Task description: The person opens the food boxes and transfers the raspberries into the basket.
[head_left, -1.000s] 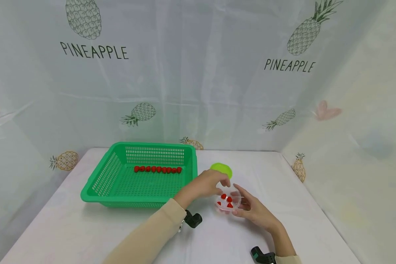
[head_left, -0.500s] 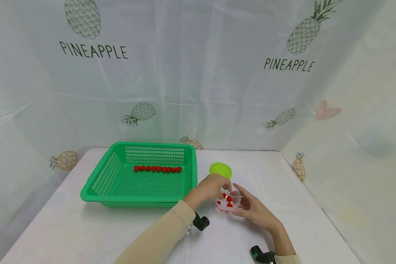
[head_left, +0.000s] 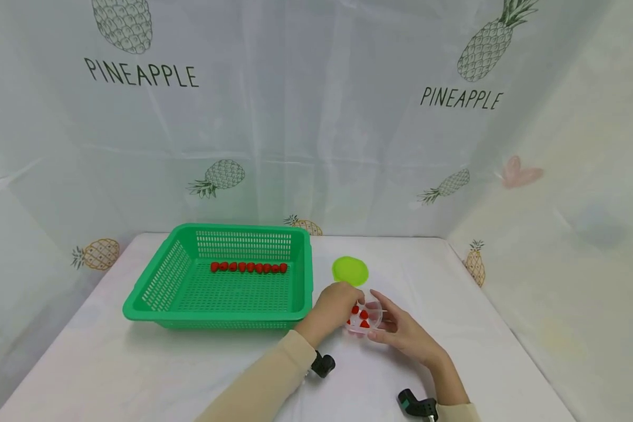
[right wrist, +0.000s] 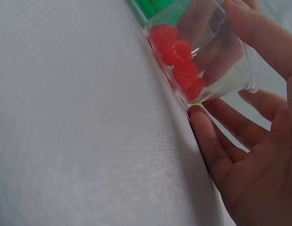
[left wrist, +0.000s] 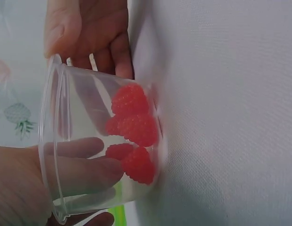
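Observation:
A clear plastic cup (left wrist: 84, 110) stands upright on the white table, with several red raspberries (left wrist: 136, 129) at its bottom. My left hand (head_left: 334, 306) reaches down into the cup from above. In the left wrist view its fingers (left wrist: 84, 172) are fairly straight inside the cup, one tip right at a raspberry (left wrist: 140, 165). From the right side, my right hand (head_left: 408, 339) holds the cup between thumb and fingers. The right wrist view has that thumb (right wrist: 258, 33) near the rim and the other fingers lower along the cup's side.
A green plastic basket (head_left: 216, 324) stands to the left of the cup, with a row of raspberries (head_left: 250, 267) along its far part. Just behind the cup lies a bright green round lid (head_left: 350, 271). A pineapple-print curtain (head_left: 306, 117) hangs behind the table.
My left hand has come down and slightly right, from over the cup to inside it. The right hand keeps its hold on the cup. The head view has shifted a little.

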Demonstrator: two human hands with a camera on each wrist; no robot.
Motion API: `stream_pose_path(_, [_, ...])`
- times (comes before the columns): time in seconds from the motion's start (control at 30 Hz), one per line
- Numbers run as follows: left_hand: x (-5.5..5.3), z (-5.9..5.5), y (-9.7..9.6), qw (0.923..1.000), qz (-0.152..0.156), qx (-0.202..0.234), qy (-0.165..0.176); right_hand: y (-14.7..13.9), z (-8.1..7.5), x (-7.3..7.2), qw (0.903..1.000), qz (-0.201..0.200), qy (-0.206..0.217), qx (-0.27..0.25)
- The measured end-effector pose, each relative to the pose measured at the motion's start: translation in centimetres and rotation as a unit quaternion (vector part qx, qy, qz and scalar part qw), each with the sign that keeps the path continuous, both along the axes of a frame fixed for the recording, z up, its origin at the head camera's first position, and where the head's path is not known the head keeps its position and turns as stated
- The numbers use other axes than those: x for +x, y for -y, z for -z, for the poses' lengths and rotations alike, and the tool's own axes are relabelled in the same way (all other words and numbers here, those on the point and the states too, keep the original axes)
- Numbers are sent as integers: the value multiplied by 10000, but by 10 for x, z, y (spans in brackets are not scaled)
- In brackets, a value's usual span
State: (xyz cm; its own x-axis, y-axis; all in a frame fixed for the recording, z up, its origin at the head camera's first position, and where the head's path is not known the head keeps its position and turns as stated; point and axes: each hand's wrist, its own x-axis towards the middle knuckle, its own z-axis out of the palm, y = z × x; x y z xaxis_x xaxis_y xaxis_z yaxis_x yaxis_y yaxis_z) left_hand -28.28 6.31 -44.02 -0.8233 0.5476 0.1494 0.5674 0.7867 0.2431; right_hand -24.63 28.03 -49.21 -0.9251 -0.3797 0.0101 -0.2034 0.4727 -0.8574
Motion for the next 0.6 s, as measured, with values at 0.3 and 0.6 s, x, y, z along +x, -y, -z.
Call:
stream_pose_path(0.3, [-2,12,-8,9981,-109,-224,-559,0,-1,0,9999,-57,-45,-84])
stream_pose_path(0.6, [-3,14,-7,9980,-157,-279,-543,3,-2,1,10000,31,5,-25])
